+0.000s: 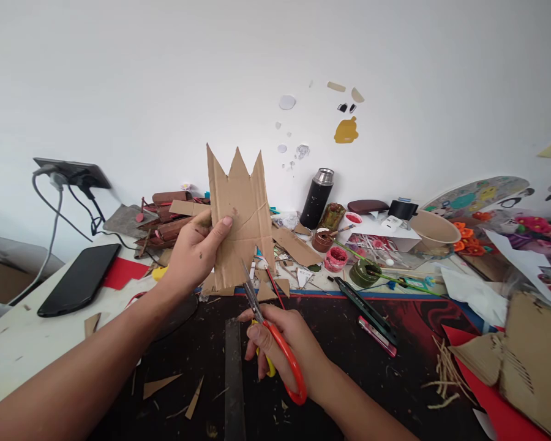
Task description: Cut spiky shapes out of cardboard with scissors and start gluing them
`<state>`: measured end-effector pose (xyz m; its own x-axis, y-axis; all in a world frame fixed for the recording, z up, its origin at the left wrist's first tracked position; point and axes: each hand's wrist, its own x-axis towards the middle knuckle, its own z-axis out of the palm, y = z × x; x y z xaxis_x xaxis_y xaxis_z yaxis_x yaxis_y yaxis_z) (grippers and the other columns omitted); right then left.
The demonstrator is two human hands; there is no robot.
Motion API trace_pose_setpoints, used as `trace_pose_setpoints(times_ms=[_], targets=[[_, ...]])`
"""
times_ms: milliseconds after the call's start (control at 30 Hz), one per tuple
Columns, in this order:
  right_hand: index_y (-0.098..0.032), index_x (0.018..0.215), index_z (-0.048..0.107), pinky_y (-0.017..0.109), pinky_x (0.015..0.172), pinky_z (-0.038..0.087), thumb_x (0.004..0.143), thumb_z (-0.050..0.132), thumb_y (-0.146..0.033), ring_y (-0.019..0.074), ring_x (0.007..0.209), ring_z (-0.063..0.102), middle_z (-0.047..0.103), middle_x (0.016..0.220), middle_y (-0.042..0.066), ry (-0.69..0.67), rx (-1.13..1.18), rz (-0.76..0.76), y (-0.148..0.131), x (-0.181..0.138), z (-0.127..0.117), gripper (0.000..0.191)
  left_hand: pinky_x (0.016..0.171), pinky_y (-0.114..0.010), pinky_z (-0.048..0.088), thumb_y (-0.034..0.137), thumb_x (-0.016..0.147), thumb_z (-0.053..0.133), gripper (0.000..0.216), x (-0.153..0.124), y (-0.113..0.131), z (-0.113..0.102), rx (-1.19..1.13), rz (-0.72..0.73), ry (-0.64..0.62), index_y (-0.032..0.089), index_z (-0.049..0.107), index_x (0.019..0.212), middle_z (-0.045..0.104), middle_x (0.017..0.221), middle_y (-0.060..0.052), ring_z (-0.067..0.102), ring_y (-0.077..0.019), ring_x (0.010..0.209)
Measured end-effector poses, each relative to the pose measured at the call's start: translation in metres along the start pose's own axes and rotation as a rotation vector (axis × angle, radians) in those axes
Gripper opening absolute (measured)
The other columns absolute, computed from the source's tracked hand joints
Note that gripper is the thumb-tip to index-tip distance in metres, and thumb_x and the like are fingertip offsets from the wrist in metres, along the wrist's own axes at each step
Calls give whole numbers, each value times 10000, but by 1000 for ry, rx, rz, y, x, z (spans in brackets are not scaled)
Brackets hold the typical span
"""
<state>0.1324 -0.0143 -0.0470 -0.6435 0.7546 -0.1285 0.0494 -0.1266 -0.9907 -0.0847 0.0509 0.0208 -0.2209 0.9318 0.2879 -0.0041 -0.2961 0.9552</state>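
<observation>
My left hand [193,252] grips a brown cardboard piece [241,211] by its left edge and holds it upright above the desk. Its top is cut into three points. My right hand [284,349] is closed round the orange and yellow handles of a pair of scissors [269,334]. The scissor blades point up and left, with their tips at the lower edge of the cardboard. A metal ruler [234,380] lies flat on the dark mat below my hands.
A black phone [79,280] lies at the left on the white desk [13,343]. Cardboard scraps litter the dark mat [349,380]. A black flask [317,197], paint pots, utility knives [370,315] and a bowl [434,229] stand behind. Cardboard and red paper [528,367] lie at the right.
</observation>
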Motion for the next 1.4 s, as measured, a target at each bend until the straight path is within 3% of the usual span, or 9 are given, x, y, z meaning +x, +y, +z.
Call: trace_pose_setpoints(times_ms=[167, 500, 833, 1133, 1267, 1400], targets=[[-160, 1210, 718, 192, 447, 475, 979, 649, -735, 104, 459, 612, 707, 767, 21, 5, 26, 22, -1, 1, 1, 624, 821, -403, 680, 578, 920, 788, 470, -1, 4, 0, 76, 42, 22, 174, 788, 1159, 833, 1131, -120, 793, -340, 1019], [-147, 1181, 715, 200, 442, 465, 963, 625, -773, 110, 449, 592, 696, 741, 22, 11, -31, 7, -6, 1, 0, 669, 860, -417, 670, 616, 913, 775, 516, -3, 2, -2, 55, 8, -6, 183, 761, 1193, 823, 1204, -130, 785, -348, 1073], [-160, 1101, 688, 184, 408, 427, 998, 593, -759, 105, 418, 559, 642, 639, -21, 47, -118, 19, -1, 2, -2, 615, 765, -387, 670, 645, 882, 796, 582, -2, -5, -1, -7, -46, -18, 173, 734, 1216, 828, 1178, -140, 800, -343, 1013], [-195, 948, 634, 195, 420, 425, 1045, 575, -688, 111, 412, 544, 580, 578, -39, 96, -250, 6, -8, 0, -1, 506, 798, -391, 665, 663, 850, 813, 568, -1, -3, 1, 1, -35, -9, 170, 739, 1122, 830, 1164, -148, 793, -348, 1032], [-214, 842, 570, 210, 401, 361, 1038, 612, -640, 107, 370, 461, 489, 490, -67, 124, -302, 16, -16, 0, 2, 471, 795, -385, 662, 657, 875, 792, 567, -1, -6, 0, 29, -35, -2, 165, 737, 1152, 831, 1162, -145, 795, -341, 1016], [-225, 822, 541, 212, 412, 347, 1058, 591, -544, 112, 388, 481, 484, 509, -67, 149, -323, 64, -17, 1, 3, 399, 810, -384, 660, 654, 878, 790, 586, -2, -8, 2, 10, -37, 12, 159, 733, 1187, 829, 1176, -140, 791, -335, 1020]])
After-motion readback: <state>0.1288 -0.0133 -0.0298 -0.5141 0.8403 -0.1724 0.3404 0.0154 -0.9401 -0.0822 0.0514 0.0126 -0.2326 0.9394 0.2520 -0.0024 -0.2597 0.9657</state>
